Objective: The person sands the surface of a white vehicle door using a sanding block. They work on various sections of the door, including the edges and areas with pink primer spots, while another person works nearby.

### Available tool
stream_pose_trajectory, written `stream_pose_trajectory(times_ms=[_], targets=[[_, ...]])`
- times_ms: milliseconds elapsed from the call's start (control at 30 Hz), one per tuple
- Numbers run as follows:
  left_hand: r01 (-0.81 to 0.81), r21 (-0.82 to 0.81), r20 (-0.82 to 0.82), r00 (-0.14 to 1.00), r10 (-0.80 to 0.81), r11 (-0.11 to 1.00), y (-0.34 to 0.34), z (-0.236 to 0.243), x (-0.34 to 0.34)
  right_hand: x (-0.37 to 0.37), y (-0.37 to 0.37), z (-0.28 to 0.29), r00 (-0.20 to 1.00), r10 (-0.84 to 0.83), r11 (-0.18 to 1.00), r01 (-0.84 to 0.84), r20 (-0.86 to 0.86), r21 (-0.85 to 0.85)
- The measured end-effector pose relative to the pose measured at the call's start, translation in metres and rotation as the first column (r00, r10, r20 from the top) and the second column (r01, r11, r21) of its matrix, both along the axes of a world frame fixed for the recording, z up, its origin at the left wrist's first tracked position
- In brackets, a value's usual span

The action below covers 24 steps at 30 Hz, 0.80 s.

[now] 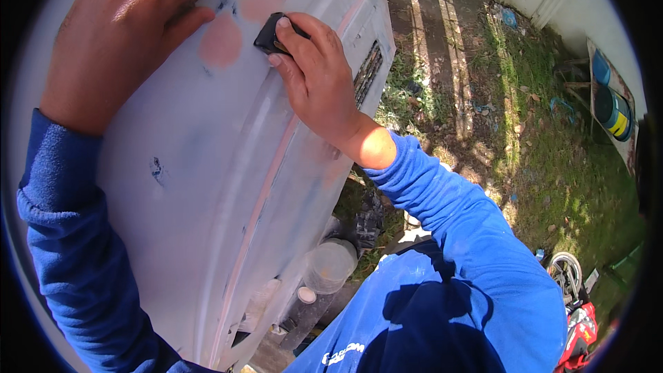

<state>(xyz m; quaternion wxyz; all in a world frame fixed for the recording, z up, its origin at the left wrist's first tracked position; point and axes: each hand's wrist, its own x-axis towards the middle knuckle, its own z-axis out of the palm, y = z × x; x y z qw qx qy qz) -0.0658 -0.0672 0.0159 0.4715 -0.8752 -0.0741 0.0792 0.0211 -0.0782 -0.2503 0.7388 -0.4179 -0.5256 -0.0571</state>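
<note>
A large whitish vehicle body panel (173, 138) with rounded pink filler patches (221, 40) and dark scuff marks fills the left and middle. My right hand (314, 62) grips a small black sanding block (271, 33), its thumb and fingers around the block's near end. The block lies against the panel, just right of a pink patch. On the upper left, my left hand (117, 34) rests over the panel with thumb and index finger apart. Its other fingertips are hidden or cut off by the upper edge.
Below the panel stand a translucent tub (330, 266) and a small white-topped container (306, 295). Sunlit grass and dirt (525, 166) stretch to the right. A dark bucket with a yellow label (613, 112) sits on a bench by the white wall (587, 7). A red bag-like item (581, 331) lies lower right.
</note>
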Motion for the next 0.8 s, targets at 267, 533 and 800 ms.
stream_pose_trajectory(times_ms=[267, 533, 800], targets=[[0.002, -0.004, 0.019, 1.000, -0.002, 1.000, 0.003, -0.005, -0.002, 0.005, 0.009, 0.004, 0.984, 0.035, 0.995, -0.051, -0.175, -0.087], [-0.009, -0.003, 0.014, 1.000, 0.009, 1.000, 0.002, -0.006, -0.006, 0.006, 0.019, 0.001, 0.973, -0.026, 0.993, -0.001, -0.229, -0.116], [-0.001, 0.000, 0.016, 1.000, 0.001, 1.000, 0.008, -0.004, -0.003, 0.004, 0.024, 0.009, 0.961, -0.083, 0.990, 0.050, -0.262, -0.130]])
